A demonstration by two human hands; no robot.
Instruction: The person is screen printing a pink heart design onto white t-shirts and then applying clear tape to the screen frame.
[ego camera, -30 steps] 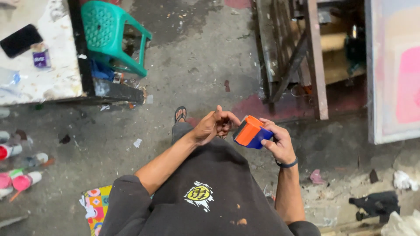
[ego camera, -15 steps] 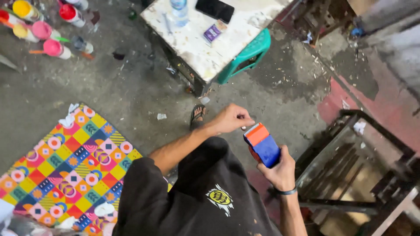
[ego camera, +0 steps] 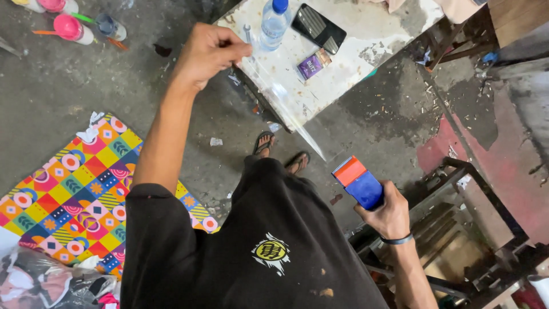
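Stretching between both hands, a strip of clear tape point(ego camera: 286, 106) was seen pulled out from a blue and orange tape dispenser point(ego camera: 357, 182). The dispenser was gripped in the closed right hand point(ego camera: 390, 214), low by the hip; the tape's free end was pinched shut in the raised left hand point(ego camera: 207, 52), over the corner of a white desk point(ego camera: 366, 43). Risk judged: the long strip could sag, twist and stick to itself, or catch on the desk edge or the water bottle point(ego camera: 273, 22) just beneath. The pinch itself was hidden inside the fingers. The tape roll was not visible, and the strip was hard to trace near the dispenser.
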